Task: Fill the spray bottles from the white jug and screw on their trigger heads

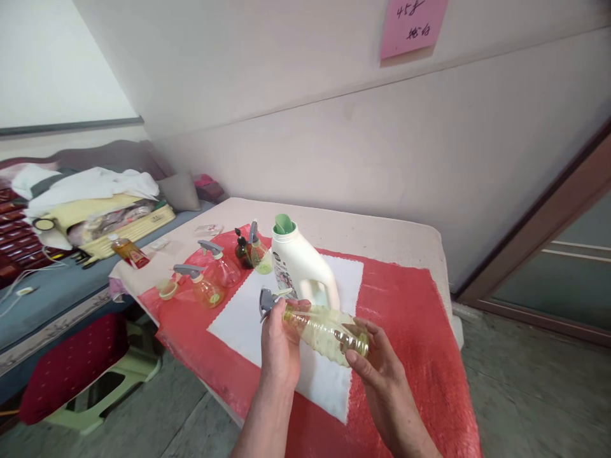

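Observation:
I hold a clear yellowish spray bottle (324, 331) on its side above the white cloth (248, 321). My left hand (279, 346) is closed around its neck, just below the grey trigger head (268, 300). My right hand (377, 366) cups the bottle's base, its fingers curled round it. Right behind the bottle stands a white jug (303, 264) with a green funnel (284, 224) in its mouth.
Several small spray bottles (212, 280) stand at the left of the red mat (410, 305). A small dark bottle (242, 249) is beside them. Left of the table are a bed with piled laundry (90, 197) and a red stool (71, 366). A wall runs behind.

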A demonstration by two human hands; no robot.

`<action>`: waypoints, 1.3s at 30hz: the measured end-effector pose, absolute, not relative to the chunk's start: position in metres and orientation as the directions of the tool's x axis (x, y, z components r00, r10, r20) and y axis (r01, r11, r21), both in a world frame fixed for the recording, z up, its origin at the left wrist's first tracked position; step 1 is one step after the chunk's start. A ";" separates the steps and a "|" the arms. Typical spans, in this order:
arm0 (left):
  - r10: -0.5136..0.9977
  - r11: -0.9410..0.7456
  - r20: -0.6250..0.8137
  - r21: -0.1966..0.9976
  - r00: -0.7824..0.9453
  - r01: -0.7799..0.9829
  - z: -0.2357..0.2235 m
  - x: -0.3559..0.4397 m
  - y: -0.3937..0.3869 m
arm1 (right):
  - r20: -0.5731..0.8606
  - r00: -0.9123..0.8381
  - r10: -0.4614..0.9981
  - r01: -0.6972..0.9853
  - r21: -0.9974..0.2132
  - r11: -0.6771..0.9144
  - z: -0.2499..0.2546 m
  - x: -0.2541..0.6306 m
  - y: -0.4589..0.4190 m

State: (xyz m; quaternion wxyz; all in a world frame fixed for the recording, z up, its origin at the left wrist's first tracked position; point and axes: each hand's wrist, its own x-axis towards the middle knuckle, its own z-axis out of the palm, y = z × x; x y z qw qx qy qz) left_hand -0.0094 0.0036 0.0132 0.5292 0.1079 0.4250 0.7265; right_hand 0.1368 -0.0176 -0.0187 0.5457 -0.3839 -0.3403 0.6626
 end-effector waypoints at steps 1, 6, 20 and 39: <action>0.861 -0.074 -0.297 0.730 -0.412 -0.680 0.013 -0.010 0.004 | -0.129 -0.109 0.986 -0.458 -0.873 -0.165 -0.019 0.137 -0.017; 0.861 -0.055 -0.319 0.716 -0.397 -0.696 0.012 -0.013 0.005 | -0.075 -0.133 0.988 -0.431 -0.894 -0.126 -0.017 0.138 -0.019; 0.903 -0.016 -0.307 0.676 -0.302 -0.737 0.016 -0.013 0.002 | -0.037 -0.187 0.982 -0.042 -0.998 -0.046 -0.028 0.142 -0.018; 0.863 -0.108 -0.342 0.596 -0.373 -0.795 0.012 -0.020 0.007 | -0.265 -0.325 0.908 -0.129 -0.939 -0.320 -0.034 0.139 -0.023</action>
